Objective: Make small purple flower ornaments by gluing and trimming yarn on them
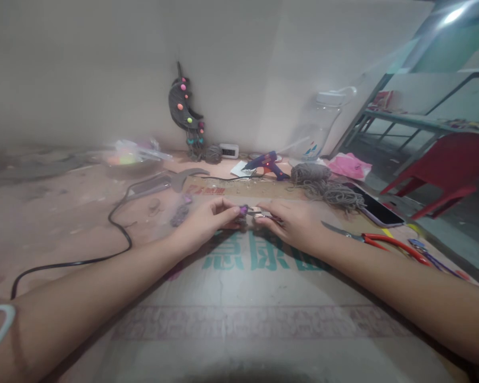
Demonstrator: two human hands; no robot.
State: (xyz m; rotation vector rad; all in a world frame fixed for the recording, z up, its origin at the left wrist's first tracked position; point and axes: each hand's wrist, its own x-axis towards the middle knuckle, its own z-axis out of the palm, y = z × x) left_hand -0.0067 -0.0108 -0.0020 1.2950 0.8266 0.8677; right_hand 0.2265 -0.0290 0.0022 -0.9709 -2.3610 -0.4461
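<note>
My left hand (207,219) and my right hand (293,222) meet over a flattened cardboard sheet (247,276) with green printed characters. The left fingers pinch a small purple piece (244,210). The right fingers pinch a small pale piece (259,214) right beside it; the two pieces touch or nearly touch. Both are too small and blurred to name.
A blue glue gun (268,163) with a black cord (115,229) lies behind the hands. Grey yarn (323,183), a phone (374,208), red-handled scissors (383,242) and pink cloth (349,166) lie right. A crescent ornament with pompoms (183,109) leans on the wall. A red chair (447,170) stands far right.
</note>
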